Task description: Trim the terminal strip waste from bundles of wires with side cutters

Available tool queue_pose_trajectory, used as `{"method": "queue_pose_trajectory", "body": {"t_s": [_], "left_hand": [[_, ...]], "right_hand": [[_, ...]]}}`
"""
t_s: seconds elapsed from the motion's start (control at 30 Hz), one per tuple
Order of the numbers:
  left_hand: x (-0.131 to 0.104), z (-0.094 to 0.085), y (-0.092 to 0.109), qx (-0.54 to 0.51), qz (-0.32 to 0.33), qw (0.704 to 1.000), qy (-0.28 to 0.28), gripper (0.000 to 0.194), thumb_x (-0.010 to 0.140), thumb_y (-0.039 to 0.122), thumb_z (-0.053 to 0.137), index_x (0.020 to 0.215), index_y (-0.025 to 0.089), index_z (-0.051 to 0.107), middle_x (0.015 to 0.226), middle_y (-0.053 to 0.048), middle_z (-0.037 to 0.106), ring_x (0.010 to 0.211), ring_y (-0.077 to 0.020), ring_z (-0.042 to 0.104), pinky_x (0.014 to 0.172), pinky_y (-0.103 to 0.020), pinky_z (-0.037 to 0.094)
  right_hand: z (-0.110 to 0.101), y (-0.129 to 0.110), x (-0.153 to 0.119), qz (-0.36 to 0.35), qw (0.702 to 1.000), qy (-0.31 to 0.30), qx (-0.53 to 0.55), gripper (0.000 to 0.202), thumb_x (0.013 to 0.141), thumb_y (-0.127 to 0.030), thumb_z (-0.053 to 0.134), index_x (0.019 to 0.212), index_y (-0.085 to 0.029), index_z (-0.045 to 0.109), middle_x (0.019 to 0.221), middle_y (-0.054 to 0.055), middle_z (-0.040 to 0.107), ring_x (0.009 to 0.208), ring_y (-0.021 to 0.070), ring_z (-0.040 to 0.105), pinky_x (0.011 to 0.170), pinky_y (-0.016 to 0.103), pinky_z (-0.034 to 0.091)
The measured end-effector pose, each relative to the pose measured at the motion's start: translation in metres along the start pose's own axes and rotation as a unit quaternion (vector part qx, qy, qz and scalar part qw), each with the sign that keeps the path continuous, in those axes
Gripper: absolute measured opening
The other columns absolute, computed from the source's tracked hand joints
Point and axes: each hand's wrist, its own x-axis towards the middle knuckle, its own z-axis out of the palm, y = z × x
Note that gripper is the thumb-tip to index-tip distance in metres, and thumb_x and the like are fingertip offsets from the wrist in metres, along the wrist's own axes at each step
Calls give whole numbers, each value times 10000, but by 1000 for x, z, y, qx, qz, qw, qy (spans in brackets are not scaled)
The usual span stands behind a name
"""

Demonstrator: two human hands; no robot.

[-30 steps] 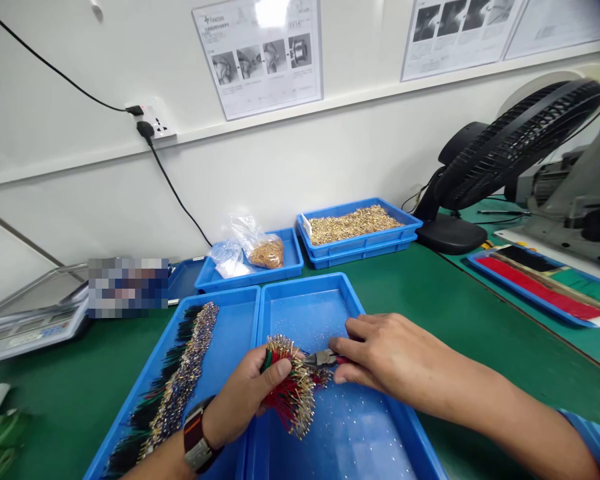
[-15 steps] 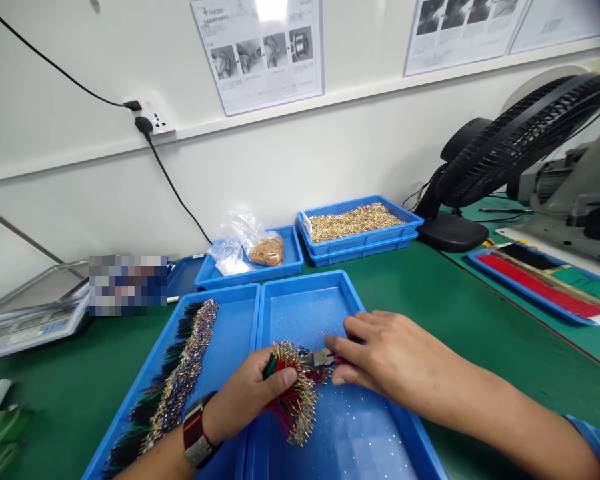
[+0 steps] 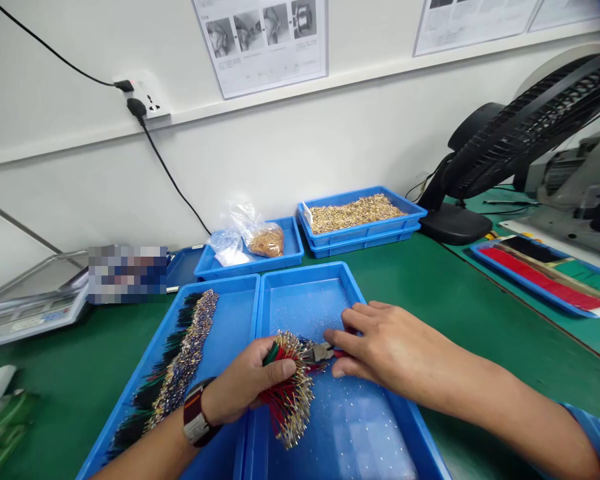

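Note:
My left hand (image 3: 253, 377) is closed round a thick bundle of red and green wires (image 3: 293, 393) with shiny metal tips fanned out at the right. In my right hand (image 3: 375, 343) is a pair of pliers (image 3: 320, 353) with red handles, mostly hidden by the fingers. The metal jaws reach into the upper right side of the bundle, among the tips; what they grip there is too small to tell. Both hands are over a blue tray (image 3: 353, 427) strewn with small pale bits.
A second blue tray (image 3: 230, 313) at left holds rows of dark wires with metal tips (image 3: 185, 360). Behind stand stacked trays of gold-coloured parts (image 3: 355, 213) and a tray with plastic bags (image 3: 267, 241). A black fan (image 3: 520, 133), coloured strips (image 3: 545, 277) and a scale (image 3: 35, 313) flank them.
The view has shifted slightly, so the background sits higher. My left hand and the bundle have turned a little; the pliers stay at the bundle's upper right side.

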Motion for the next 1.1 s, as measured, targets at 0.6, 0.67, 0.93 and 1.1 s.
{"method": "queue_pose_trajectory", "body": {"t_s": [0.6,0.67,0.93,1.1], "left_hand": [[-1,4,9,36,64,997,-30,509,873,619,817,984,144,673,776,20,579,634,-99,447,577,-211,368],[-1,4,11,42,70,996,-42,471,891,600,808,944,154,667,740,38,554,619,-95,425,599,-217,381],[1,3,14,98,83,991,-40,506,941,627,736,1067,137,758,907,-24,681,781,-152,529,817,-278,474],[0,0,16,136,95,986,-26,508,944,629,729,1096,145,770,914,-21,698,779,-159,542,826,-286,479]], "right_hand": [[-3,0,1,10,997,-67,40,364,1102,-534,523,1080,-219,704,913,48,625,785,241,611,717,380,413],[-3,0,1,6,997,-66,51,375,1104,-547,514,1080,-223,702,909,46,627,789,237,610,717,372,408],[-9,1,-1,-6,994,-71,77,401,1119,-559,475,988,-235,671,821,17,610,690,198,567,626,343,300],[-16,2,-2,8,995,-63,78,425,1129,-570,430,1000,-239,663,831,14,590,686,201,549,625,352,291]]}}
